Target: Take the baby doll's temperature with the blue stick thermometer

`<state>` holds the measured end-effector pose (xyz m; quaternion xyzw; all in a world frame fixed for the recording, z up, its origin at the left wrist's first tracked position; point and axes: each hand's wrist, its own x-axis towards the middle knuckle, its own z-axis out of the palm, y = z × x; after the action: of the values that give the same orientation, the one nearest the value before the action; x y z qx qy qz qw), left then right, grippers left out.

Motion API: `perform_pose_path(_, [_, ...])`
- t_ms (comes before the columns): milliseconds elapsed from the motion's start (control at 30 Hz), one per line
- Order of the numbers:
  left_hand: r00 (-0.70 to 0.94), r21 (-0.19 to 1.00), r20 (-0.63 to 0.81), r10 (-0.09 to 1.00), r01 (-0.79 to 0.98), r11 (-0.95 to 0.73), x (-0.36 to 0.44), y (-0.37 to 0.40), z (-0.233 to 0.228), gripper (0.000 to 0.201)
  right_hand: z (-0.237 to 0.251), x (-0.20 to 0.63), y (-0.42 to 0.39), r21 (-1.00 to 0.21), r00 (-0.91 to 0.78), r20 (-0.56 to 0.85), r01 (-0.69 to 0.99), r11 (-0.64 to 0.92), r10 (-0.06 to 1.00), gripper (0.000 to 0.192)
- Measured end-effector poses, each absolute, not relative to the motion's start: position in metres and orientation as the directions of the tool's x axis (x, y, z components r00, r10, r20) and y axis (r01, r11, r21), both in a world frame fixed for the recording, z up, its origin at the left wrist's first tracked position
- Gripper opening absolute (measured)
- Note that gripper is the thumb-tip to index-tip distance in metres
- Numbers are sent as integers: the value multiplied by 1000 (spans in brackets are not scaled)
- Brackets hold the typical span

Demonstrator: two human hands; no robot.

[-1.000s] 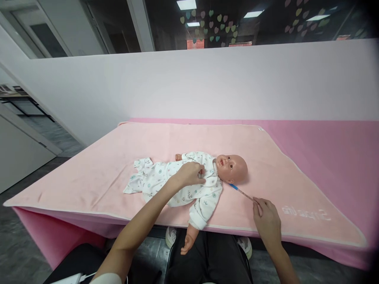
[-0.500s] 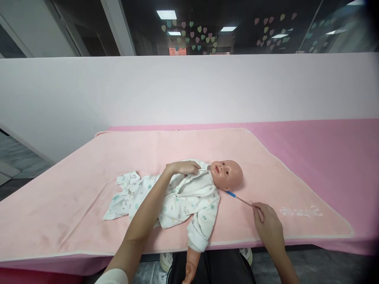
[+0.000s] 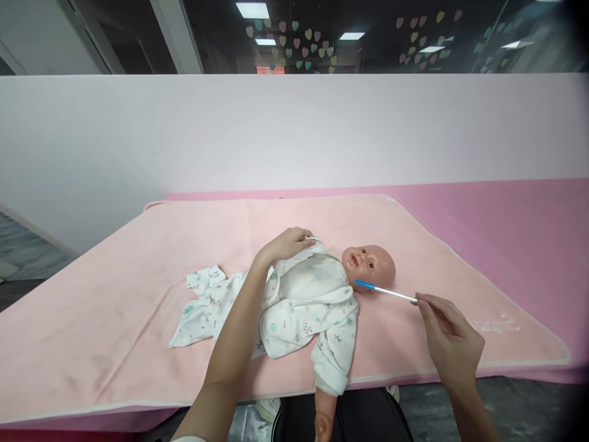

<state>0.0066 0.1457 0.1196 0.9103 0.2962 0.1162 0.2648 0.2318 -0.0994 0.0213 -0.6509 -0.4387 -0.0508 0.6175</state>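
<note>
Holds the stick (image 3: 391,292) in the right hand (image 3: 453,337), pinched near its white end between thumb and fingertips, above the blanket (image 3: 427,270). Aims its blue end at the near side of the doll's (image 3: 375,261) head, by the neck and shoulder; cannot tell whether touching. Has the doll face up on the blanket, head toward the right, feet toward the left. With the left hand (image 3: 288,245), pinches the front edge of the suit (image 3: 294,322) between the fingers, pulled aside at the chest to bare a plain white layer. Reaches the left forearm across the doll's lower body. Has the doll's near arm hanging past the front edge, over black trousers (image 3: 375,411). Faces a pink sheet (image 3: 515,245) under the blanket and a white wall (image 3: 276,135) behind.
</note>
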Motion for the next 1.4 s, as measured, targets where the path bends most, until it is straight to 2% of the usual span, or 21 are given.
perform_pose_path(67, [793,530,95,601,471,-705,6,145,120,41,41,218,-80,-729,565,649,654,203,510,12])
perform_pose_path(167, [777,523,147,612,464,-715,6,144,121,38,57,198,-43,-651,428,705,706,278,565,12])
perform_pose_path(267, [773,518,179,608,451,-726,5,141,123,37,57,178,-5,-497,253,759,821,282,600,14])
perform_pose_path(333, [787,513,183,590,435,-740,5,138,125,36,53,166,19,-405,157,715,887,220,681,19])
perform_pose_path(467, [808,495,178,562,420,-761,7,134,129,35,45,149,56,-203,3,509,972,117,861,27])
perform_pose_path(600, [805,493,193,561,415,-765,7,133,129,34,43,142,73,-85,-45,393,993,85,919,29])
perform_pose_path(733, [804,488,204,559,412,-770,6,130,131,34,49,142,65,-103,-5,453,993,58,891,23])
perform_pose_path(800, [810,495,198,552,404,-769,7,127,132,33,54,143,60,-199,85,546,979,30,834,18])
perform_pose_path(867, [819,513,172,547,399,-760,7,125,133,32,58,145,58,-352,173,605,934,66,777,23])
perform_pose_path(933, [831,525,125,543,409,-747,6,123,134,29,62,147,59,-482,178,595,860,171,784,33])
perform_pose_path(1000, [829,500,47,558,464,-731,1,124,136,31,64,152,59,-533,123,558,811,241,821,32])
perform_pose_path(1100, [751,393,-87,654,629,-671,-15,127,141,42,67,162,51,-494,115,555,842,216,824,23])
perform_pose_path(1167, [687,347,-131,715,707,-616,-31,126,149,42,66,170,42,-469,143,590,862,194,795,22])
perform_pose_path(1233, [666,354,-144,732,725,-590,-47,121,160,38,63,177,33,-455,137,618,865,210,774,20])
perform_pose_path(1400, [677,461,-185,713,700,-545,-69,95,177,31,47,182,11,-385,69,668,884,264,741,20])
